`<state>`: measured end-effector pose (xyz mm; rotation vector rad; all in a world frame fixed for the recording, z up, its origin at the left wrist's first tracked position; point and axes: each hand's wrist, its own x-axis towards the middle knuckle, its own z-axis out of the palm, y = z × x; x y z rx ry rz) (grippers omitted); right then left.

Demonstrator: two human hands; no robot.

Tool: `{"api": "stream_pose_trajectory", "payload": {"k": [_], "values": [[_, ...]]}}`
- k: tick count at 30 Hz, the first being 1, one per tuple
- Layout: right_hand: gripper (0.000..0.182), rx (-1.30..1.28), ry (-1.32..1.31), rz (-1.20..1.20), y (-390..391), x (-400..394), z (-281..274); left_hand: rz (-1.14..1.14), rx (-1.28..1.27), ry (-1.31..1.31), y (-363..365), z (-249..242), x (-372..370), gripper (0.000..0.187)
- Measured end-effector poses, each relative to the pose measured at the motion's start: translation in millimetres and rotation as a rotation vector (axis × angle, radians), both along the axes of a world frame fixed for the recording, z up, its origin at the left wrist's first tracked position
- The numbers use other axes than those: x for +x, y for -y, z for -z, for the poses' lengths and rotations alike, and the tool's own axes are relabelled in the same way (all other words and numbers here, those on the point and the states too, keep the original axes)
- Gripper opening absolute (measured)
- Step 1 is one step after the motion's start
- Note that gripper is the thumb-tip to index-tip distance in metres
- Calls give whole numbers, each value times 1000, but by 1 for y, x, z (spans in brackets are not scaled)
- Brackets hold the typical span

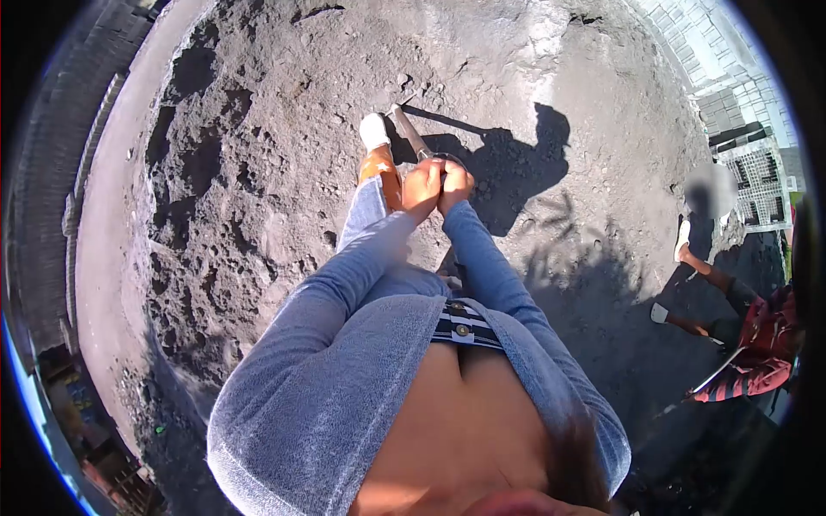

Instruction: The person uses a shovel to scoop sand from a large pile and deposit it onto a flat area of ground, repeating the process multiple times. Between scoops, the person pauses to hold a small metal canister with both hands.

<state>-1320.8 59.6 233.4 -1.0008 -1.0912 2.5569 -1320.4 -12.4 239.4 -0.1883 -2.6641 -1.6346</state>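
Observation:
A long wooden handle [411, 133] slants up and away from my body, its far end low over the grey soil [301, 181]. My left hand [422, 189] is wrapped round the near part of the handle. Right beside it my right hand [455, 187] is closed round the same handle, the two hands almost touching. A thin metal head [413, 97] seems to sit at the far end, too small to make out well. My foot in a white shoe [373, 131] stands just left of the handle.
Another person in a red top [766, 344] stands at the right, holding a long thin tool [721, 371]. Stacked grey blocks [710, 43] and a pale crate [757, 185] are at the upper right. Rough clods lie on the left, beside a smooth pale strip [107, 224].

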Motion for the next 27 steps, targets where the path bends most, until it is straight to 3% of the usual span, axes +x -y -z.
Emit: {"api": "stream_pose_trajectory", "payload": {"k": [1, 5, 6, 7, 10, 12, 14, 16, 17, 19, 22, 25, 26, 27], "values": [[8, -49, -5, -11, -3, 1, 15, -19, 169, -65, 1, 16, -2, 33], [8, -71, 99, -138, -31, 21, 43, -9, 61, -81, 37, -2, -8, 25], [8, -82, 76, -151, -47, 34, 55, 22, 59, 59, 57, 20, -19, 30], [8, -111, 142, -143, -67, 47, 74, -10, 315, 354, 69, 11, -23, 34], [12, -108, 400, -88, -135, 104, 172, -136, 179, 708, 127, 87, -59, 51], [20, -6, 852, -47, -159, 121, 218, -155, 101, 912, 153, 138, -84, 55], [18, 1, 975, 151, -160, 111, 247, -111, 100, 1128, 167, 182, -111, 61], [12, 96, 1112, 170, -168, 110, 280, -152, 184, 1234, 168, 228, -138, 67], [10, 201, 1146, 154, -166, 108, 268, -185, 178, 1279, 164, 255, -153, 69], [9, 330, 1217, 365, -140, 65, 199, -265, 261, 1336, 143, 304, -188, 70], [9, 384, 1216, 358, -107, 28, 127, -344, 461, 1325, 107, 376, -229, 81], [12, 404, 1207, 440, -67, 7, 79, -598, 486, 1515, 63, 410, -287, 97], [13, 398, 1227, 459, -55, -3, 64, -738, 590, 1561, 52, 423, -299, 93], [14, 384, 1241, 467, -48, -9, 57, -800, 866, 1574, 44, 434, -312, 98]]}}
